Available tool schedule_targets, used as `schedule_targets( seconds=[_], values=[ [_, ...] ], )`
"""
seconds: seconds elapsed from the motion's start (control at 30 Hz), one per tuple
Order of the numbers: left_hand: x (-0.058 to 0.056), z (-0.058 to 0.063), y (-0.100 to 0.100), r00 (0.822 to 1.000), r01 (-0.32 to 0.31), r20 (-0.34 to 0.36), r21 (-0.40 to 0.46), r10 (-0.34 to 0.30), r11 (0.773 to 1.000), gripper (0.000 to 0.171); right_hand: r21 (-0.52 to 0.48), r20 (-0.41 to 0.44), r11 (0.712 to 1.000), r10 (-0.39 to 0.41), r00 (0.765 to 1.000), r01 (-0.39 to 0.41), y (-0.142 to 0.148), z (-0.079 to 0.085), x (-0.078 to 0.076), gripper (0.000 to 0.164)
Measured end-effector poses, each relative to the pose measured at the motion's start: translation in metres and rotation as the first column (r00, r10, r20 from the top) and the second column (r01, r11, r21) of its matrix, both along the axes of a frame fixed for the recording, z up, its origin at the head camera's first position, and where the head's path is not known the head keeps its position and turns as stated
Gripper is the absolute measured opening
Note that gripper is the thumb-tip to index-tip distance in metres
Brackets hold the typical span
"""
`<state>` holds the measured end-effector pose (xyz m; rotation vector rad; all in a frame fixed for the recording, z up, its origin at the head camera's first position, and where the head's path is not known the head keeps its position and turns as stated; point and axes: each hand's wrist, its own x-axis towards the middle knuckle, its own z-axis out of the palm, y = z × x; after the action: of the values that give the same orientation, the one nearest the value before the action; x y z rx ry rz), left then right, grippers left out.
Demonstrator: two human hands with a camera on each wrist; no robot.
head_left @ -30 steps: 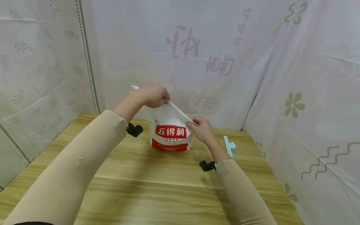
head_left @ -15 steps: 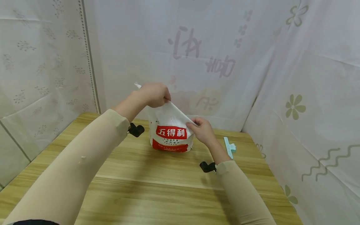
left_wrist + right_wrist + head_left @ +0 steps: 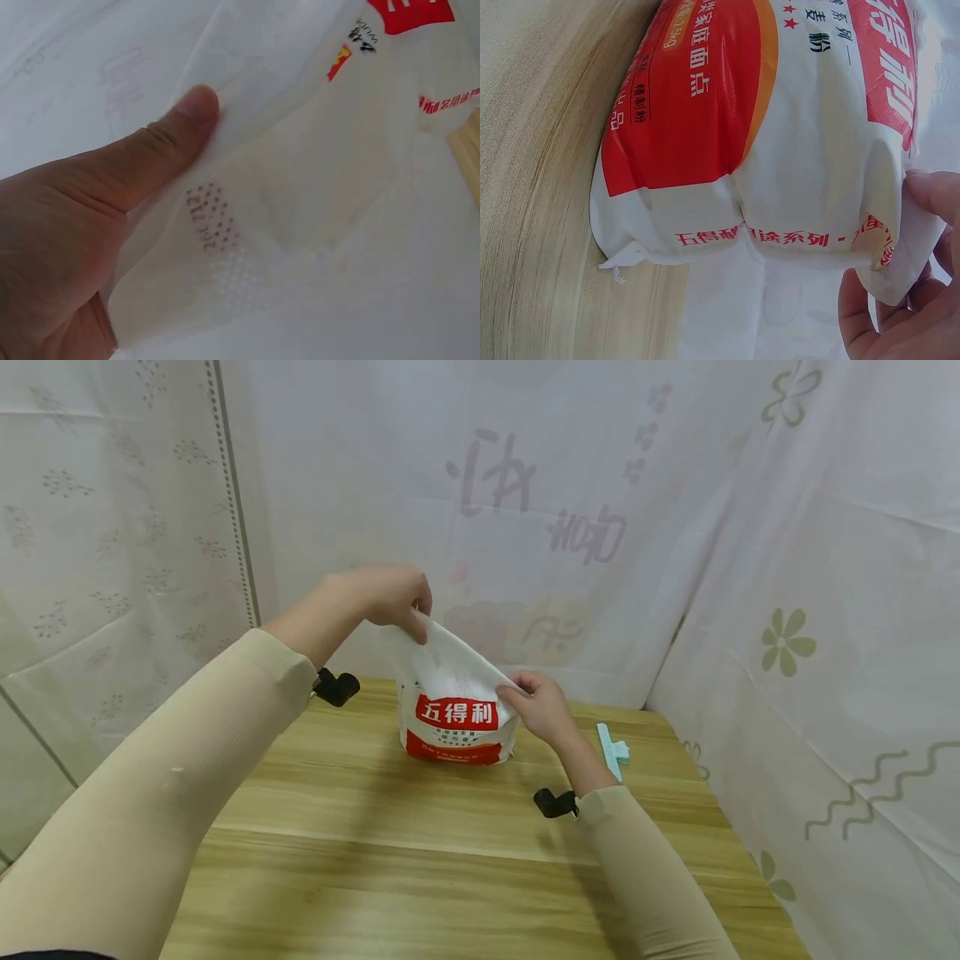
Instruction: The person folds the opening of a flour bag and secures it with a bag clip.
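Note:
A white flour bag with red panels stands upright on the table, its upper part pulled up and slanting down to the right. My left hand holds the raised top edge at the left. In the left wrist view, its thumb lies over the thin, stretched plastic, and the other fingers are mostly hidden behind. At the bag's right upper corner, my right hand pinches the edge between thumb and fingers. The right wrist view shows the bag's full, bulging side and that gripped corner.
A light-blue bag clip lies on the wooden table, right of the right hand. Patterned white curtains hang behind the table and at both sides. A black wrist camera juts out below the left wrist.
My left hand has shifted left and slightly up along the bag's top edge, its thumb now showing on the front. The right hand and the bag's base stay in place.

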<state>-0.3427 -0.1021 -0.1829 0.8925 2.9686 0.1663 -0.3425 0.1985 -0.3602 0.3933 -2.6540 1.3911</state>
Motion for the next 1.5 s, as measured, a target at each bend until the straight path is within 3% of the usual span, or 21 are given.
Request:
schedule_targets(
  seconds=[0.3, 0.67, 0.97, 1.2, 1.5],
  values=[
    [-0.001, 0.010, -0.021, 0.999, -0.013, 0.037, 0.093, 0.009, 0.996, 0.017, -0.003, 0.012, 1.000, 0.002, 1.000, -0.002, 0.001, -0.001, 0.001, 0.028],
    [-0.006, 0.007, -0.019, 0.999, -0.006, -0.051, 0.112, 0.012, 0.994, 0.020, 0.011, 0.004, 1.000, 0.007, 1.000, -0.007, 0.004, 0.001, -0.002, 0.028],
    [-0.008, 0.005, -0.018, 0.998, -0.003, -0.062, 0.102, 0.010, 0.995, 0.021, 0.124, 0.019, 0.991, 0.042, 0.999, -0.044, 0.033, 0.007, 0.004, 0.030],
    [-0.007, 0.005, -0.017, 0.997, -0.002, -0.076, 0.104, 0.010, 0.995, 0.020, 0.212, 0.057, 0.977, -0.004, 0.998, -0.009, 0.045, 0.008, 0.003, 0.032],
    [-0.007, 0.009, -0.019, 0.994, 0.020, -0.108, 0.073, -0.012, 0.997, 0.015, 0.178, -0.080, 0.982, -0.051, 0.995, 0.065, 0.044, 0.003, 0.003, 0.021]
  ],
)
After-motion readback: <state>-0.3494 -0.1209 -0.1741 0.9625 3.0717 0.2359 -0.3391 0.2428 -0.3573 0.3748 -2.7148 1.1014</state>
